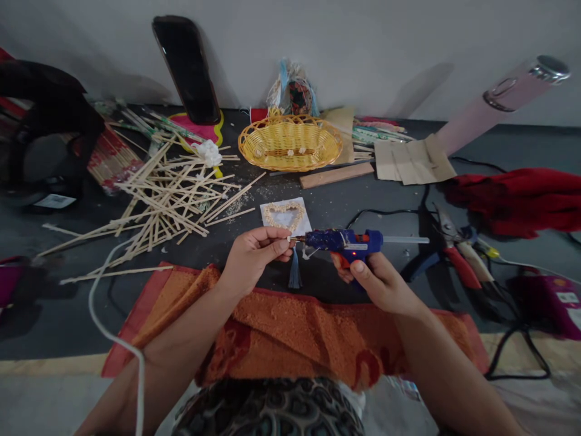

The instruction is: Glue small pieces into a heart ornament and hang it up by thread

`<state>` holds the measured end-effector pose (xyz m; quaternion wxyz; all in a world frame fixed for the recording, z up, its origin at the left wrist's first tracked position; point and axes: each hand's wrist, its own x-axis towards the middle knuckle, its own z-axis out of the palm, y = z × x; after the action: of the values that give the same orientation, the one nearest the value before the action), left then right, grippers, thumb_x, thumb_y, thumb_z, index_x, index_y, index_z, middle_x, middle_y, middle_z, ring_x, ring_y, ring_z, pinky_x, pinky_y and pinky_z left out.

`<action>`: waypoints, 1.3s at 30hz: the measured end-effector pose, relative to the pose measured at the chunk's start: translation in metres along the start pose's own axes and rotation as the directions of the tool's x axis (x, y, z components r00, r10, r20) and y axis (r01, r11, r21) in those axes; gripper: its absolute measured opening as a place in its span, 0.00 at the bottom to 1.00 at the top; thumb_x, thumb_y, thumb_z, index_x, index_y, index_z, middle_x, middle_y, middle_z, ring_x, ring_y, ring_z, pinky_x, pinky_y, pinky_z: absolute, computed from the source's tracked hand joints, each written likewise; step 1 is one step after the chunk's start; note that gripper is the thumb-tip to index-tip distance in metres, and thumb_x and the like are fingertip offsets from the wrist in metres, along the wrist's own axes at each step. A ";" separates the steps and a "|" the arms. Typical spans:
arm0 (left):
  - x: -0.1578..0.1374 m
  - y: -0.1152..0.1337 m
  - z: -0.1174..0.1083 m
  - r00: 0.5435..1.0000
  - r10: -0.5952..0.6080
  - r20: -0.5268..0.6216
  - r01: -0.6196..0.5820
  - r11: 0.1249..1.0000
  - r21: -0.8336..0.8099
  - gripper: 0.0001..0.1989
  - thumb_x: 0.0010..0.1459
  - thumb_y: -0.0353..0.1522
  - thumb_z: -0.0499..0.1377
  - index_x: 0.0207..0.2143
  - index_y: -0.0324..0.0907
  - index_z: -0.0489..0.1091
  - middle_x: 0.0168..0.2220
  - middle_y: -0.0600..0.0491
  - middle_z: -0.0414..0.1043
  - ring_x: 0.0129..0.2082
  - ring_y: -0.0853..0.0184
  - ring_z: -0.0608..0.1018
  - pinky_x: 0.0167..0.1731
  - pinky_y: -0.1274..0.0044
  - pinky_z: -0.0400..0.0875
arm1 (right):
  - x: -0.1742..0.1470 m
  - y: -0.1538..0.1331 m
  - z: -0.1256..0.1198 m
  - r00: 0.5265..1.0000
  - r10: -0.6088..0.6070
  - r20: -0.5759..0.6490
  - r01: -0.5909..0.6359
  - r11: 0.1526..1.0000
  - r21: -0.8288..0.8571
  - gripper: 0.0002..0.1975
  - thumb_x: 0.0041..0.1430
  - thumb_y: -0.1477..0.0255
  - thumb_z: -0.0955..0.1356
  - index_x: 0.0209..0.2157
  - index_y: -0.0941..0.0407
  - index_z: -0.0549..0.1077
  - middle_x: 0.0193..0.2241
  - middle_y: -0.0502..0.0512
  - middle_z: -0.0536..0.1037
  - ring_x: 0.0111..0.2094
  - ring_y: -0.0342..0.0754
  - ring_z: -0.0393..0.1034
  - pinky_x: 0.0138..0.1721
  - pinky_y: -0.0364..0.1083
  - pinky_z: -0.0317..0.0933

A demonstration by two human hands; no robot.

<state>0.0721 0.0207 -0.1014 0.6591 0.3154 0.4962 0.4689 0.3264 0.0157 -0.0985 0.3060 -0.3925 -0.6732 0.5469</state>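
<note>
Head view, left to right: loose heap of thin pale wooden sticks on the dark surface; left hand with thumb and fingers pinched together on a tiny white piece at the nozzle tip, just in front of a cream beaded heart outline lying on white paper. Dark blue plastic glue gun, clear stick at its rear, is held by the curled right hand. Judged risk: a slip of either hand could burn the pinching fingertips, while excess glue could string onto the blue thread tassel.
</note>
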 end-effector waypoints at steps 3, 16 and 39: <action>0.000 0.000 0.000 1.000 0.003 -0.004 -0.003 1.000 0.003 0.13 0.50 0.34 0.68 0.37 0.38 0.77 0.30 0.51 0.79 0.27 0.71 0.79 0.31 0.79 0.77 | 0.001 0.000 0.001 1.000 -0.007 0.001 0.007 1.000 0.009 0.15 0.69 0.60 0.58 0.39 0.55 0.68 0.28 0.51 0.66 0.29 0.43 0.60 0.31 0.45 0.56; -0.001 0.001 0.001 0.998 0.050 0.050 -0.049 0.999 -0.022 0.17 0.50 0.32 0.68 0.42 0.41 0.68 0.29 0.53 0.79 0.30 0.69 0.81 0.30 0.79 0.77 | 0.004 0.001 0.006 0.998 0.034 -0.053 -0.021 0.972 0.235 0.15 0.67 0.58 0.61 0.42 0.55 0.70 0.30 0.53 0.68 0.27 0.43 0.59 0.29 0.46 0.59; 0.000 0.002 0.000 0.985 0.128 0.116 -0.125 0.992 -0.033 0.23 0.49 0.32 0.69 0.43 0.41 0.62 0.30 0.51 0.80 0.28 0.69 0.80 0.30 0.78 0.76 | 0.090 0.001 -0.119 0.673 0.043 -0.739 -0.609 0.599 -0.520 0.21 0.61 0.56 0.64 0.28 0.59 0.74 0.30 0.65 0.78 0.38 0.58 0.73 0.39 0.53 0.64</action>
<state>0.0719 0.0210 -0.0998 0.6601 0.3652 0.4294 0.4965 0.3813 0.1521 -0.0751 0.2226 -0.7718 -0.5870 0.1012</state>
